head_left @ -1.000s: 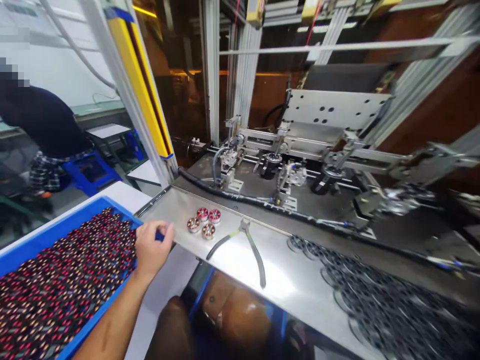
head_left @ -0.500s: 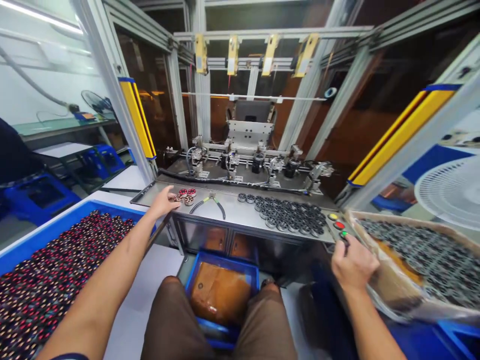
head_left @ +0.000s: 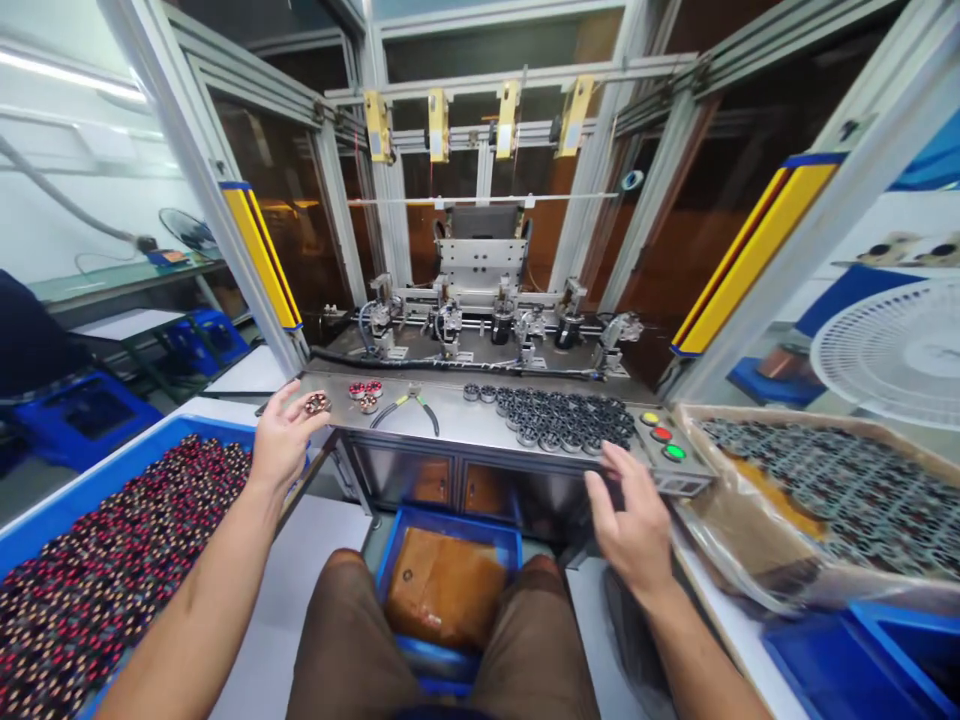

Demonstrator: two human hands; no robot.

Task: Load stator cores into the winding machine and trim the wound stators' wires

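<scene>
My left hand (head_left: 281, 438) pinches one small copper-wound stator (head_left: 316, 404) by its fingertips, just above the left end of the steel shelf (head_left: 465, 425). Three more wound stators (head_left: 365, 394) lie on the shelf right of it, beside a pair of pliers (head_left: 409, 403). My right hand (head_left: 634, 520) hovers with fingers spread and nothing in it, below the shelf's front edge, near the heap of dark ring parts (head_left: 566, 417) and the yellow, red and green buttons (head_left: 661, 435).
A blue bin (head_left: 112, 465) full of wound stators sits at my left. A cardboard box (head_left: 825, 480) of dark rings stands at the right, with a white fan (head_left: 896, 350) behind. Inside the frame is the machine fixture (head_left: 487, 320), with yellow light curtains (head_left: 259, 250) at both sides. A blue crate (head_left: 450, 570) rests between my knees.
My left hand has lifted one stator off the shelf and drawn back left. My right hand has left the button panel, opened and moved left. The camera has tilted up slightly.
</scene>
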